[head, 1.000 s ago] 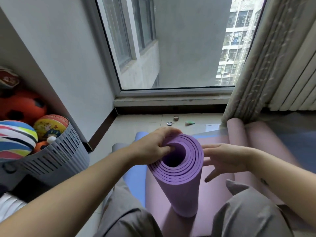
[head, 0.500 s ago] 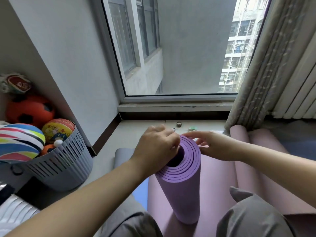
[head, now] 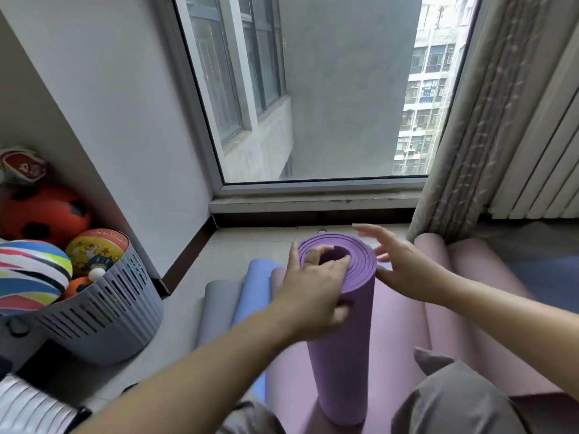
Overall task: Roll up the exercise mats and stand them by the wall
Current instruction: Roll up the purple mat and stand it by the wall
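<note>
A rolled purple mat [head: 343, 339] stands upright on its end in front of me, on a flat pink mat [head: 294, 380]. My left hand [head: 313, 289] grips the top of the roll, fingers hooked into its hollow core and thumb on the outside. My right hand [head: 398, 264] is open, its palm against the right side of the roll's top rim, fingers spread. Other mats lie rolled on the floor: a grey one [head: 216, 308] and a blue one [head: 257, 286] to the left, pink ones [head: 470, 286] to the right.
A grey slotted basket [head: 100, 321] full of balls stands at the left by the white wall [head: 125, 120]. A large window [head: 313, 89] with a low sill is ahead. A curtain [head: 463, 126] and a radiator [head: 539, 170] are at the right. My knees [head: 451, 399] are at the bottom.
The purple roll has been tipped from a lean toward me to upright. My right hand slid from the top rim to the right side. The view rose a little.
</note>
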`<state>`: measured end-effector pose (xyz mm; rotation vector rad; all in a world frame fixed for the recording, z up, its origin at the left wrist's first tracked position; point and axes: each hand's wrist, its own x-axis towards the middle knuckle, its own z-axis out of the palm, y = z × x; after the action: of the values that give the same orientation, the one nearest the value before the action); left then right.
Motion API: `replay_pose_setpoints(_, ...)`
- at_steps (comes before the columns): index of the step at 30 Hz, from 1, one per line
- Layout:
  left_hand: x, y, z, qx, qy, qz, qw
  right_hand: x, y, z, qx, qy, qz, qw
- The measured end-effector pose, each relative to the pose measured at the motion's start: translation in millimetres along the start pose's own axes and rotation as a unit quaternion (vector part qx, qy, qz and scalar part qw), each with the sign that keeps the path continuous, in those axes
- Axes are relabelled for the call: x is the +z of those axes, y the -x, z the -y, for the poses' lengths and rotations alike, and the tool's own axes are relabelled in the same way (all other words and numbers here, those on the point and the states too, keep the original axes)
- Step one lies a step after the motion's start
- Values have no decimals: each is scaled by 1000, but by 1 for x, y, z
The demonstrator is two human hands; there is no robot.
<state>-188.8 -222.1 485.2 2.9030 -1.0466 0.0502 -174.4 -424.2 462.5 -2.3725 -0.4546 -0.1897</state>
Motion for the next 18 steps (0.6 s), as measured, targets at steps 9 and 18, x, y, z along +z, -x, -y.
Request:
replay_pose_setpoints(9,1,0,35,119,181,-15,976,-41,5,16,-232,316,80,917)
replay_pose_setpoints(18,36,5,62,136,152,-136,970,-15,-13,32,-269,309,105,906)
